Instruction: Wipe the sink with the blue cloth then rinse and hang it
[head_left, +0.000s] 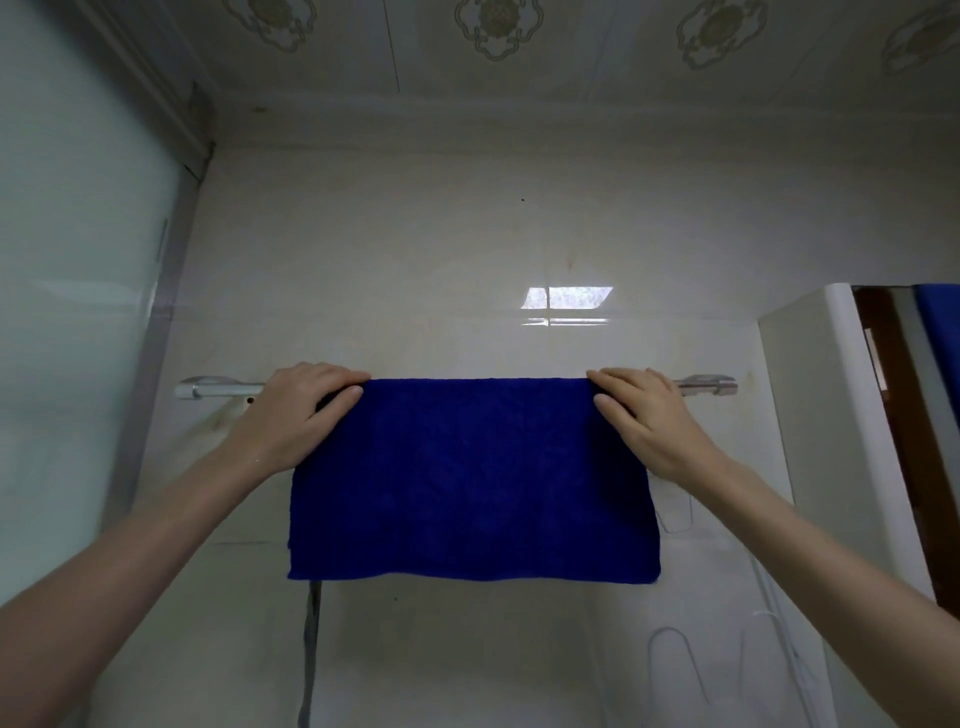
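Observation:
The blue cloth (472, 478) hangs folded over a silver towel rail (218, 389) on the tiled wall, spread flat and wide. My left hand (304, 410) grips the cloth's top left corner on the rail, fingers curled over it. At the top right corner my right hand (647, 415) holds the cloth on the rail in the same way. The rail's middle is hidden under the cloth. The sink is out of view.
A frosted glass panel (78, 312) stands at the left. A white cabinet (810, 415) with a mirror edge is at the right. White wire hangers (675, 660) hang low on the wall, and a grey strap (311, 649) dangles below the cloth.

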